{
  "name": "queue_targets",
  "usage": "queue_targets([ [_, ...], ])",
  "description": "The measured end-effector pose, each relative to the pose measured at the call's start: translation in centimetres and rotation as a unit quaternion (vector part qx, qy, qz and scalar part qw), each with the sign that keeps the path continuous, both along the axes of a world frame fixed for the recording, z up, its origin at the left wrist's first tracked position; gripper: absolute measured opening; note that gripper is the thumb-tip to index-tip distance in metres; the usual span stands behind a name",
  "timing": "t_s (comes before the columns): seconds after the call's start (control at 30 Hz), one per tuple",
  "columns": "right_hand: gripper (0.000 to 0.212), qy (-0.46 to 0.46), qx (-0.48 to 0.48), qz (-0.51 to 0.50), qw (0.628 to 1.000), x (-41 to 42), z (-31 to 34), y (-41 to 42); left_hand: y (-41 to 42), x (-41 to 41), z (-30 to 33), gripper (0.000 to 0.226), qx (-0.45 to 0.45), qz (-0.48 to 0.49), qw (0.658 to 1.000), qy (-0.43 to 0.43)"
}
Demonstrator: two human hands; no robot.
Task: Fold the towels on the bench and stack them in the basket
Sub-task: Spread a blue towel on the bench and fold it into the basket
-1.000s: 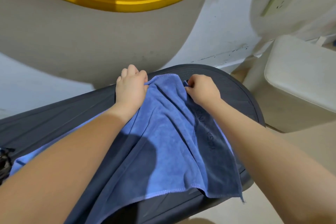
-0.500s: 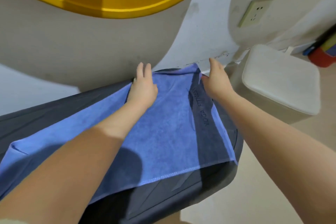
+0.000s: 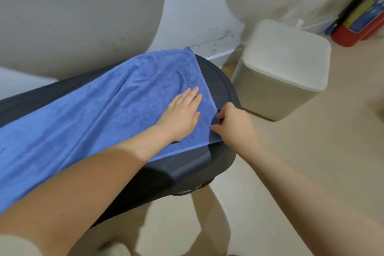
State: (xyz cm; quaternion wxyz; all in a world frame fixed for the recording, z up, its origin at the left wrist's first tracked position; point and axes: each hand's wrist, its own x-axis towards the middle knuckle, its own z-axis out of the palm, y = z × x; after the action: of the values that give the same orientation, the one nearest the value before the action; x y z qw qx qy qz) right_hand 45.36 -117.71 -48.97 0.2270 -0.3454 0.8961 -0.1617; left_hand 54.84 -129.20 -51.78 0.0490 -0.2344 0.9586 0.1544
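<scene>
While it lies spread lengthwise over the dark padded counter [image 3: 216,81], the blue terry towel [image 3: 99,114] shows a stitched hem and a darker woven logo near its right end. The left hand [image 3: 180,116] presses flat on it, fingers straight and together. The right hand [image 3: 232,124] pinches the towel's near right corner at the counter's rounded end. Just beyond that end stands a cream lidded bin [image 3: 282,68] on the beige floor [image 3: 311,151].

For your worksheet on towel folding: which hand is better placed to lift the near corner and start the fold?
The right hand: its fingers already pinch the blue towel at that edge, while the left hand lies flat, pinning it.
</scene>
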Motion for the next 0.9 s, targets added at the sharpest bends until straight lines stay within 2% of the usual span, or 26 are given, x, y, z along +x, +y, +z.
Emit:
queue_targets([
  [0.13, 0.014, -0.02, -0.031, 0.012, 0.999, 0.0, -0.1, 0.3, 0.7, 0.9, 0.4, 0.059, 0.01, 0.046, 0.999, -0.016],
  [0.23, 0.015, -0.049, -0.06, -0.012, 0.997, -2.0, 0.4, 2.1, 1.8, 1.4, 1.0, 0.064, -0.004, 0.018, 0.997, -0.071],
  [0.33, 0.028, -0.075, -0.05, -0.03, 0.995, -5.1, 0.8, 4.5, 3.3, 0.5, 1.7, 0.07, -0.028, 0.004, 0.995, -0.091],
  [0.47, 0.018, -0.049, 0.043, 0.02, 0.998, -7.9, 1.3, 6.7, 5.8, -1.2, 1.5, 0.084, -0.028, 0.004, 0.994, -0.102],
  [0.53, 0.015, -0.002, 0.131, 0.064, 0.989, -8.1, 1.1, 7.1, 6.8, -1.2, 1.3, 0.091, -0.046, -0.027, 0.992, -0.114],
  [0.6, 0.02, 0.063, 0.15, 0.087, 0.983, -7.5, 1.0, 6.8, 7.3, -0.2, 1.4, 0.097, -0.055, -0.046, 0.991, -0.111],
  [0.7, 0.025, 0.105, 0.0, 0.126, 0.986, -4.9, 1.4, 4.2, 7.3, 2.8, 1.7, 0.091, -0.039, -0.032, 0.994, -0.096],
  [0.77, 0.022, 0.079, -0.098, 0.183, 0.975, -2.1, 1.9, 1.5, 6.9, 5.8, 2.4, 0.081, -0.026, 0.019, 0.995, -0.096],
  [0.83, 0.02, 0.03, -0.149, 0.252, 0.956, 1.5, 2.3, -1.5, 6.2, 9.4, 3.1, 0.074, -0.019, 0.095, 0.99, -0.105],
  [0.9, 0.021, -0.016, -0.161, 0.316, 0.935, 5.3, 2.6, -4.2, 5.4, 13.7, 3.9, 0.069, -0.016, 0.181, 0.978, -0.104],
])
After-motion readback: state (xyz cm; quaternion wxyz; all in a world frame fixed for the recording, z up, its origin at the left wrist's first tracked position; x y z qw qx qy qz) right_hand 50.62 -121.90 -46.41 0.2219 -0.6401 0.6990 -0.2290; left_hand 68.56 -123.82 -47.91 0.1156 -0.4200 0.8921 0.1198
